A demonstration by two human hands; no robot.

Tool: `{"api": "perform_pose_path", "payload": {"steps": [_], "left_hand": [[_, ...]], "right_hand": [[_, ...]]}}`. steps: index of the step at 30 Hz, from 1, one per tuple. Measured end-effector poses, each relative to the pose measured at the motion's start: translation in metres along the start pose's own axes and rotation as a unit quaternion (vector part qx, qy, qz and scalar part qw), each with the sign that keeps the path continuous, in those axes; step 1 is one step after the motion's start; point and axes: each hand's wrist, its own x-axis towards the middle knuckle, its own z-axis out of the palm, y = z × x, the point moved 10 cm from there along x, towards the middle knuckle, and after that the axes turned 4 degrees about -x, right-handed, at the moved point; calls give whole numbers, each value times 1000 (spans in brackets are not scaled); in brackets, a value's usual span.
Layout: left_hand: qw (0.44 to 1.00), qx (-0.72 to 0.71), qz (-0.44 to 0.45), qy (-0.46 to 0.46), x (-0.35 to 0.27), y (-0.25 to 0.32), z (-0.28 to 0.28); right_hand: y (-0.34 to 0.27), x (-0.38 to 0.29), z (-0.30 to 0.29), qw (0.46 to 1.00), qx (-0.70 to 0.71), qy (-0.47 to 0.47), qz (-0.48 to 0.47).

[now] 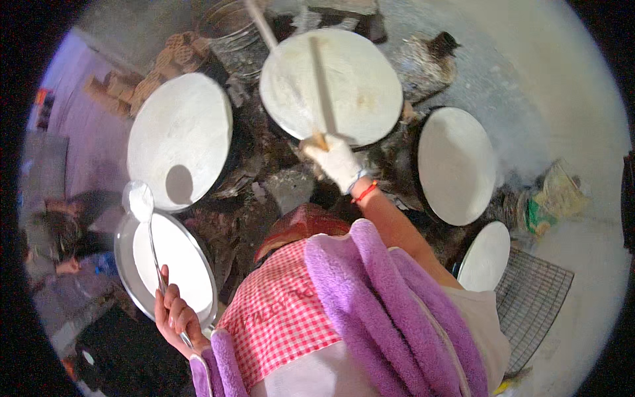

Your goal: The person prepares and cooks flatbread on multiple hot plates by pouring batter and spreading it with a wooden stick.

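Note:
My left hand [178,317], bare, grips a metal ladle [154,253] by its handle. The ladle's bowl holds white liquid and is raised by the far rim of a metal basin [123,263], which contains more white liquid [171,268]. In a white glove, my right hand [337,161] grasps a long thin stick [263,27], blurred along its length. That stick extends over the far round white griddle plate [352,74] and casts a shadow on it. Another round white plate [183,134] lies to the left, with the ladle's shadow on it.
Further white plates stand at right [456,168] and lower right [488,258], beside a wire rack [533,293]. Honeycomb briquettes [183,54] are piled far left. A person [54,238] is at the left edge. Dark rubble-like material [287,188] fills the middle.

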Motion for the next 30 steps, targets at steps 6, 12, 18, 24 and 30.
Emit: {"api": "perform_pose_path", "payload": {"steps": [6,12,18,24,30], "left_hand": [[999,-21,-30,5,11,-30,9],[995,-89,-44,8,18,-56,17],[997,-57,-2,60,7,-71,21],[994,-54,70,67,8,-88,30],[992,-54,89,77,12,-91,31]], "right_hand": [[-3,5,-201,963,-71,259,-3],[-56,101,-266,886,-353,268,-134],[-88,189,-248,828,-500,224,-119],[-87,249,-242,812,-532,188,-150],[-96,253,-250,835,-469,168,-233]]}}
